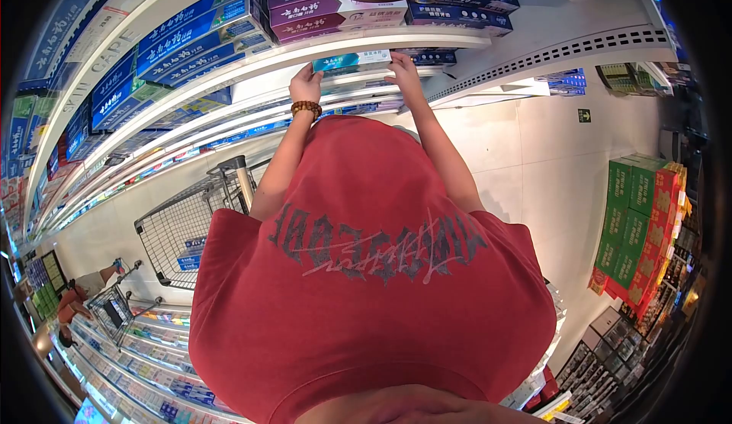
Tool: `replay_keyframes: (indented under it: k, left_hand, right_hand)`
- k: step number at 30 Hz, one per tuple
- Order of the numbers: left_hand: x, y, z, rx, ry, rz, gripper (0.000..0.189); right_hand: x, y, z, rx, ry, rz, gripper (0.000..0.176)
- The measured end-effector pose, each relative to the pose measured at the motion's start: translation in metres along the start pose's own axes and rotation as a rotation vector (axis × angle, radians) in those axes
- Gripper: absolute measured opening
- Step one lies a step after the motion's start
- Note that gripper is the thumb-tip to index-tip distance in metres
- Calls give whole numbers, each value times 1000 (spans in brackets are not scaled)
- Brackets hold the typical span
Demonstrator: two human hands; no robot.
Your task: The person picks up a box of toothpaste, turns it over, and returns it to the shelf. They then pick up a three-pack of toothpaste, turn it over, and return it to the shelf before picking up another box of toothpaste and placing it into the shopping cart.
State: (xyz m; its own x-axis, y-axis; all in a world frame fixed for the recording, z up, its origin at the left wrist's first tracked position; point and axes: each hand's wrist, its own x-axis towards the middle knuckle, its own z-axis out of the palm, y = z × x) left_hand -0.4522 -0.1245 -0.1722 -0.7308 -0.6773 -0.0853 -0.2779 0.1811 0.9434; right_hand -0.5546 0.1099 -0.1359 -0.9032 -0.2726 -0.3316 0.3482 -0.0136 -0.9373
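Note:
Both hands are stretched out at the top of the view, at the edge of a shelf. A slim teal and white box [352, 61] is held level between them. My left hand [306, 87], with a brown bead bracelet [306, 109] at the wrist, grips its left end. At the box's right end, the fingers of my right hand [404, 72] are closed on it. Just above lies a white shelf edge [381, 42] carrying stacked purple boxes [335, 17] and dark blue boxes [461, 18].
Blue boxes [200, 31] fill shelves at upper left. A wire shopping cart [171, 222] holding blue boxes stands left of my body. Farther left, a person [72, 302] is beside another cart [114, 313]. Green and red cartons [637, 226] are stacked at right.

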Motion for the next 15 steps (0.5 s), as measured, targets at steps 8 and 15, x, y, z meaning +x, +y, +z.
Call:
replay_keyframes:
  k: [8,15]
  left_hand:
    - [-2,6,-1,-8,3,-14,41]
    - [1,3,-2,86,-24,-45,44]
  right_hand:
    - [1,4,-1,-21,-13,-32,45]
    - [0,0,-5,-97,-50,-6,51]
